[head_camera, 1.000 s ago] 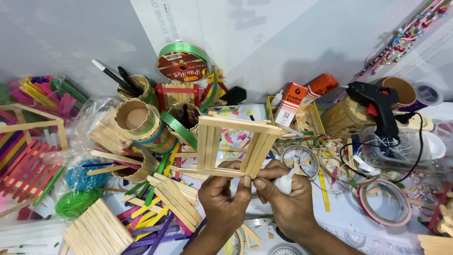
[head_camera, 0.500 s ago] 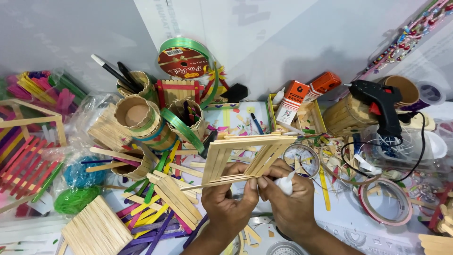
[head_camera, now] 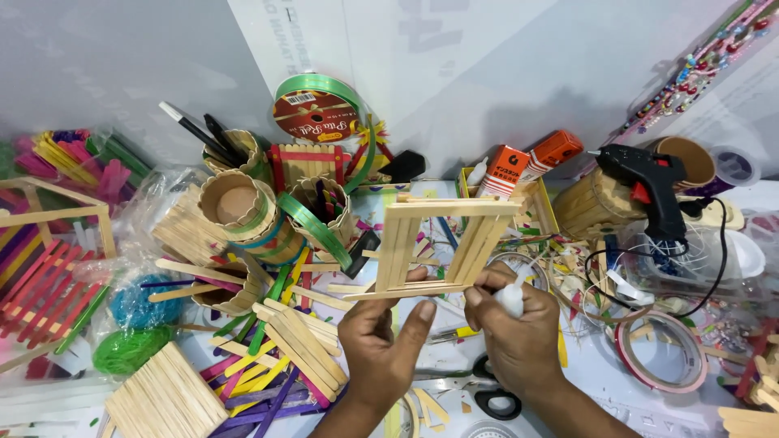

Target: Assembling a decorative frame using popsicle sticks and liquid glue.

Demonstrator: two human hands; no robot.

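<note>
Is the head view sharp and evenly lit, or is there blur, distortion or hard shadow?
Head view: light is bright and even, with soft shadows on the wall; the stick frame, left hand and right hand look sharp; wide-lens bending curves the table's edges; no strong glare.

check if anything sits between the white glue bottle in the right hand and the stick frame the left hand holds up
Nothing visible does. The right hand holds the small white glue bottle just under the stick frame, which the left hand grips at its lower edge.
</note>
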